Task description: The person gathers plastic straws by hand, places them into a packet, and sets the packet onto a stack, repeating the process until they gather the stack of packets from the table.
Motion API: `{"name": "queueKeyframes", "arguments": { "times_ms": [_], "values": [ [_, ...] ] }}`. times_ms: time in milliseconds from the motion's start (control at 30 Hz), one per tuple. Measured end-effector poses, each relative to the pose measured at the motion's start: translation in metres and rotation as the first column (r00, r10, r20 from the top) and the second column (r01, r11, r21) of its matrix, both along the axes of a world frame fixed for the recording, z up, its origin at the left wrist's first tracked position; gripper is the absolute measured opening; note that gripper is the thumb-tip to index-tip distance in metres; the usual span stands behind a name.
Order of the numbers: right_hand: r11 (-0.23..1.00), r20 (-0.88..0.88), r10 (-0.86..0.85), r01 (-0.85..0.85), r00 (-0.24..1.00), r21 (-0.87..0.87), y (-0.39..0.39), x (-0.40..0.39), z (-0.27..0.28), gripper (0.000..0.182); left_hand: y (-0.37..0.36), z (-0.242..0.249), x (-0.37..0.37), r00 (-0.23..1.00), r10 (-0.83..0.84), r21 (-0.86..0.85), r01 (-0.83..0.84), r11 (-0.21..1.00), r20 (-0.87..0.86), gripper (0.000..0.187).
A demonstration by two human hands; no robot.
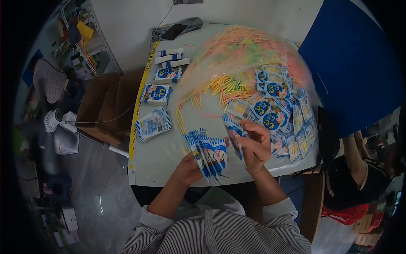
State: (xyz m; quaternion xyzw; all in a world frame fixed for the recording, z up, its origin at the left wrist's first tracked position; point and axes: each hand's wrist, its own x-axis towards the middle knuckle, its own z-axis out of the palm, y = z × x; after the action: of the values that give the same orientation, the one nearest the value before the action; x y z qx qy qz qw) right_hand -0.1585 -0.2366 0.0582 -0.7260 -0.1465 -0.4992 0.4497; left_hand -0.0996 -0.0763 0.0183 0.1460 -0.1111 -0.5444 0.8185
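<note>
My left hand (189,169) is closed around a bunch of blue-and-white packets (209,156) held upright near the table's front edge. Just to its right, my right hand (255,146) pinches another blue-and-white packet (236,137) between thumb and fingers. Beyond the hands, a heap of similar packets (275,116) lies on the right side of the table. Loose yellow, green and pink sticks (228,88) spill from a large clear plastic bag (249,48) full of such sticks.
Stacked packets (156,94) and a single packet (153,123) lie along the left edge. A phone (174,31) rests on grey cloth at the back. Cardboard boxes (99,106) stand left of the table, a blue panel (355,63) right. Another person's arm (354,156) shows at far right.
</note>
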Motion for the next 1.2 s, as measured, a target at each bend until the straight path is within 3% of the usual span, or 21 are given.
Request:
{"name": "queueKeyframes", "arguments": {
  "times_ms": [100, 200, 267, 300, 333, 367, 400, 433, 467, 533, 567, 633, 667, 733, 767, 833, 867, 967, 1067, 1133, 1200],
  "values": [
    [0.997, 0.004, 0.04, -0.04, 0.999, -0.059, 0.005, 0.002, -0.001, 0.022, -0.002, -0.016, -0.01, 0.996, 0.061, 0.038, -0.059, 0.998, -0.061, 0.047],
    [0.995, -0.021, 0.052, -0.054, 0.998, -0.082, 0.008, 0.001, -0.002, 0.021, 0.0, -0.002, -0.005, 0.987, 0.131, 0.071, -0.138, 0.988, 0.093, 0.047],
    [0.915, -0.252, 0.157, -0.045, 0.955, 0.401, 0.015, -0.002, 0.0, 0.031, -0.001, -0.001, -0.002, 0.965, 0.169, 0.07, -0.187, 0.98, 0.202, 0.046],
    [0.479, -0.082, 0.476, -0.181, 0.875, 0.859, 0.016, -0.005, 0.006, 0.046, -0.004, -0.003, -0.001, 0.887, 0.246, 0.144, -0.323, 0.935, 0.391, 0.049],
    [0.48, -0.08, 0.473, -0.18, 0.877, 0.859, 0.013, -0.006, -0.001, 0.046, -0.007, -0.004, 0.0, 0.77, 0.287, 0.186, -0.461, 0.868, 0.57, 0.052],
    [0.514, -0.116, 0.565, -0.238, 0.817, 0.824, 0.008, -0.008, -0.014, 0.052, -0.011, 0.0, -0.001, 0.771, 0.283, 0.185, -0.457, 0.87, 0.57, 0.052],
    [0.539, -0.158, 0.644, -0.298, 0.748, 0.788, 0.005, -0.011, -0.022, 0.058, -0.015, 0.008, -0.002, 0.63, 0.349, 0.121, -0.579, 0.806, 0.694, 0.056],
    [0.715, -0.311, 0.533, -0.222, 0.787, 0.663, 0.017, -0.015, -0.003, 0.056, -0.018, 0.014, -0.003, 0.466, 0.393, 0.036, -0.68, 0.732, 0.793, 0.06],
    [0.715, -0.312, 0.526, -0.213, 0.791, 0.666, 0.021, -0.017, -0.005, 0.056, -0.023, 0.017, -0.006, 0.472, 0.386, 0.041, -0.672, 0.739, 0.793, 0.06],
    [0.872, -0.553, 0.281, 0.031, 0.784, 0.488, 0.024, -0.019, -0.009, 0.053, -0.032, 0.021, -0.008, 0.388, 0.465, -0.037, -0.735, 0.677, 0.796, 0.068],
    [0.872, -0.552, 0.277, 0.036, 0.786, 0.488, 0.023, -0.018, -0.012, 0.053, -0.033, 0.021, -0.006, 0.39, 0.462, -0.038, -0.731, 0.682, 0.796, 0.068],
    [0.745, -0.289, 0.403, -0.128, 0.868, 0.654, 0.022, -0.015, -0.018, 0.05, -0.03, 0.018, 0.0, 0.379, 0.274, 0.076, -0.694, 0.716, 0.884, 0.07],
    [0.741, -0.291, 0.405, -0.124, 0.867, 0.66, 0.02, -0.013, -0.022, 0.05, -0.028, 0.013, 0.004, 0.384, 0.267, 0.085, -0.693, 0.716, 0.884, 0.07],
    [0.765, -0.343, 0.386, -0.088, 0.856, 0.638, 0.014, -0.012, -0.033, 0.049, -0.025, 0.001, 0.011, 0.342, -0.047, 0.248, -0.573, 0.781, 0.939, 0.07],
    [0.756, -0.35, 0.389, -0.078, 0.852, 0.65, 0.016, -0.014, -0.039, 0.049, -0.023, -0.001, 0.01, 0.355, -0.06, 0.267, -0.568, 0.778, 0.933, 0.07],
    [0.559, -0.309, 0.52, -0.043, 0.796, 0.828, 0.022, -0.013, -0.048, 0.048, -0.023, -0.005, 0.01, 0.289, -0.18, 0.318, -0.562, 0.763, 0.94, 0.066],
    [0.692, -0.349, 0.444, -0.068, 0.825, 0.719, 0.021, -0.011, -0.046, 0.042, -0.023, -0.006, 0.01, 0.292, -0.185, 0.324, -0.561, 0.762, 0.938, 0.066],
    [0.611, -0.231, 0.468, -0.124, 0.853, 0.782, 0.026, -0.007, -0.051, 0.044, -0.022, -0.011, 0.009, 0.268, -0.154, 0.286, -0.578, 0.764, 0.951, 0.062],
    [0.718, -0.322, 0.388, -0.064, 0.863, 0.693, 0.027, -0.008, -0.049, 0.058, -0.02, -0.018, 0.013, 0.383, -0.121, 0.33, -0.547, 0.769, 0.916, 0.057],
    [0.679, -0.238, 0.402, -0.113, 0.884, 0.725, 0.03, -0.01, -0.041, 0.058, -0.019, -0.012, 0.009, 0.454, -0.051, 0.304, -0.503, 0.809, 0.889, 0.055],
    [0.635, -0.148, 0.404, -0.16, 0.903, 0.755, 0.031, -0.011, -0.035, 0.059, -0.023, -0.005, 0.007, 0.372, -0.041, 0.247, -0.524, 0.815, 0.927, 0.055]
  ]
}}
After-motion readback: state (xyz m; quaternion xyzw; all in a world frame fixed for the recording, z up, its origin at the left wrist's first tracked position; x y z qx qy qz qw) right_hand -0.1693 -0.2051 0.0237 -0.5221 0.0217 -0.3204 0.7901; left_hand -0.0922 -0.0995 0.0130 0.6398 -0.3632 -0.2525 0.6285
